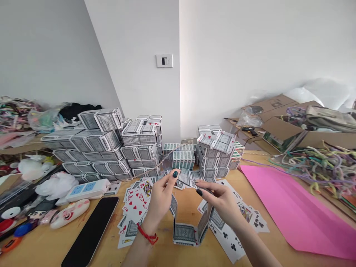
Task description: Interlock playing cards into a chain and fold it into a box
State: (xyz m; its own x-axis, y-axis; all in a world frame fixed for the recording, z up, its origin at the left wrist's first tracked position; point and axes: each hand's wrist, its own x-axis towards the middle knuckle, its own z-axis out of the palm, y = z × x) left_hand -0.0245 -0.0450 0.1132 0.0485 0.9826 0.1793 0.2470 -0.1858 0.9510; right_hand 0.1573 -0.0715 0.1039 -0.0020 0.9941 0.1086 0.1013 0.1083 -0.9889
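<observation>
A chain of joined playing cards (185, 233) with patterned grey backs hangs in a U shape over the table between my hands. My left hand (162, 194), wearing a red string bracelet (147, 234), pinches a card at the chain's upper left. Fingers of my right hand (221, 200) close on the upper right end, near the left fingertips. How the card edges meet there is too small to tell. Loose heart cards (136, 204) lie beside my left wrist, and loose club cards (226, 239) lie under and beside my right forearm.
Stacked card-built blocks (97, 148) stand at the back left, with another stack (213, 161) at the back right. Small card boxes (183, 159) sit between them. A phone (90, 231) and power strip (89, 190) lie left; pink paper (297, 215) and tangled fuzzy strips (328, 167) lie right.
</observation>
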